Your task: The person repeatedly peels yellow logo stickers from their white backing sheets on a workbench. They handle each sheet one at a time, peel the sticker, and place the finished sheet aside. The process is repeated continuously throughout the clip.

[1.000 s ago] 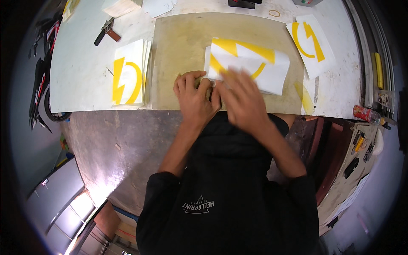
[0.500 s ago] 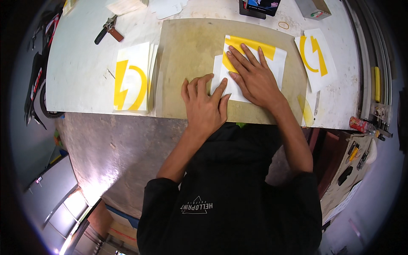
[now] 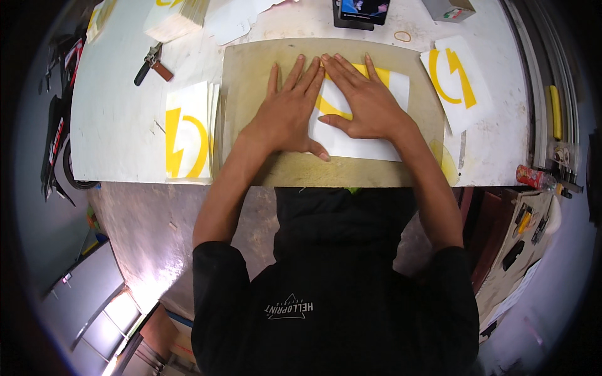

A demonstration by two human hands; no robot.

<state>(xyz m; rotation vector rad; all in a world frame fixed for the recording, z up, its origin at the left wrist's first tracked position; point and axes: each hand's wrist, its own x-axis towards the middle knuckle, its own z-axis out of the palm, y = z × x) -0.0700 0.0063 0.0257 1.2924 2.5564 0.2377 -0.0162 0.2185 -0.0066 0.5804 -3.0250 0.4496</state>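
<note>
A white sheet with yellow print [image 3: 360, 148] lies on a tan, translucent mat [image 3: 241, 75] in front of me. My right hand [image 3: 370, 106] rests flat on the sheet, fingers stretched toward its far edge and thumb out to the left. My left hand [image 3: 283, 116] is spread over the sheet's left side and the mat beside it, its thumb at the near left corner. The index fingertips of both hands nearly meet at the far left corner. That left edge is mostly hidden under my left hand.
Left of the mat lies a stack of similar yellow-printed sheets [image 3: 183, 141]; another such sheet [image 3: 454, 81] lies to the right. Farther off are a black-and-brown key holder [image 3: 152, 65], a phone on a stand [image 3: 362, 14], a rubber band [image 3: 402, 36], a grey box [image 3: 450, 9] and a paper stack [image 3: 177, 24].
My left hand has moved forward and flattened, from curled fingers at the near left corner to spread along the left side. My right hand has shifted slightly left on the sheet.
</note>
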